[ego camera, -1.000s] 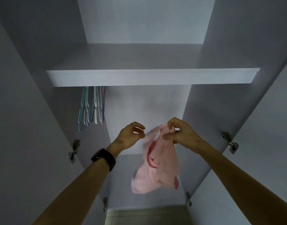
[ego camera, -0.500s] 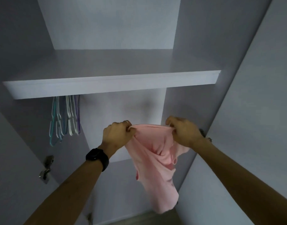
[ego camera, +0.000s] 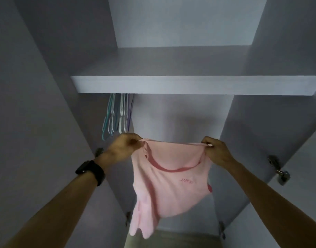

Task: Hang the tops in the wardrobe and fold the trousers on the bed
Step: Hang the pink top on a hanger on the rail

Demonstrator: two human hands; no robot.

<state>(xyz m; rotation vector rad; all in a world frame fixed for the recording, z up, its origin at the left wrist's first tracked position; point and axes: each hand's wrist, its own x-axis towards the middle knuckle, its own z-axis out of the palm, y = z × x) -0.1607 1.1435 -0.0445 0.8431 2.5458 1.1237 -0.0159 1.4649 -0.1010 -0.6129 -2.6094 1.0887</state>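
Note:
A pale pink sleeveless top (ego camera: 164, 187) with a darker pink neckline hangs spread out in front of the open wardrobe. My left hand (ego camera: 124, 148) pinches its left shoulder strap and my right hand (ego camera: 216, 152) pinches its right strap, holding it up at the same height. The hem dangles loose below. Several empty hangers (ego camera: 117, 115) in teal, white and purple hang bunched under the shelf at the wardrobe's left, just above my left hand. The rail they hang from is hidden by the shelf.
A white shelf (ego camera: 189, 85) spans the wardrobe above the hanging space. Open wardrobe doors stand at both sides, with metal hinges (ego camera: 278, 170) on the right and a hinge (ego camera: 99, 152) on the left. The wardrobe floor (ego camera: 171, 238) shows below.
My hands have moved apart and stretched the bunched top flat, so its neckline and front now show. The view has shifted to the left.

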